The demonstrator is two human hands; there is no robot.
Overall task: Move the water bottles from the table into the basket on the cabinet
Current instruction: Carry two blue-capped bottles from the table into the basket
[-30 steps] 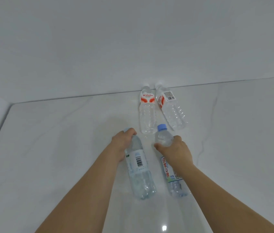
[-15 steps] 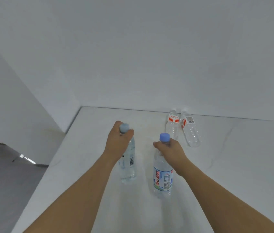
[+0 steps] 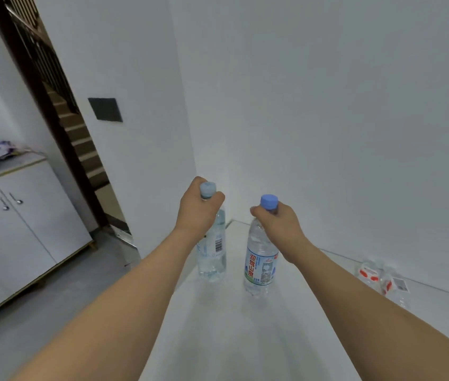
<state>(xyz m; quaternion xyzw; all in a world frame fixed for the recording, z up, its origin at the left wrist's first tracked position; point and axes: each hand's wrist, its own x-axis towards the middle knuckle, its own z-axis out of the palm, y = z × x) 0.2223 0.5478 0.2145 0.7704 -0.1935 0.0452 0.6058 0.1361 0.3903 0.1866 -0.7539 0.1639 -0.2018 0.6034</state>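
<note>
While each grip (image 3: 200, 209) (image 3: 277, 220) clasps an upright bottle (image 3: 212, 254) (image 3: 260, 262) by the neck, the cabinet (image 3: 25, 224) lies at frame left, nearer the left hand.

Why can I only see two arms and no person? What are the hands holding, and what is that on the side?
The camera sits on the person's head and looks down, so you see only their arms. The left hand grips a clear bottle by its neck. The right hand grips a bottle with a blue cap the same way. Both hang upright over a white table. Two more bottles with red labels lie on the table to the right. To the left stands a white cabinet, where the bottles should go.
</note>
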